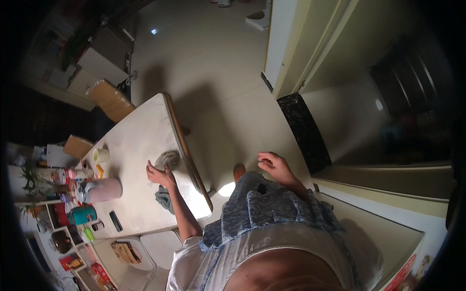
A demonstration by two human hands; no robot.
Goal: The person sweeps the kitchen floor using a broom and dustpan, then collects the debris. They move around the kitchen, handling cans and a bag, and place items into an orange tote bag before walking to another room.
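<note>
My left hand [161, 175] is over the white table [134, 134], fingers apart, beside a crumpled grey-beige cloth [169, 159]. A darker grey-green cloth [164, 199] lies on the table just below that hand, partly behind the forearm. Whether the hand touches either cloth cannot be told. Away from the table, my right hand [275, 166] hangs above the floor in front of the blue patterned apron [269, 203], its fingers loosely curled and nothing seen in them.
The table holds a pink thermos jug [103, 191], a teal container [83, 215], a pale cup [101, 155] and a dark phone-like object [115, 221]. White chairs [160, 242] stand at its near side. Cardboard [111, 100] is at the far side; a doorway with a black threshold [304, 132] lies right.
</note>
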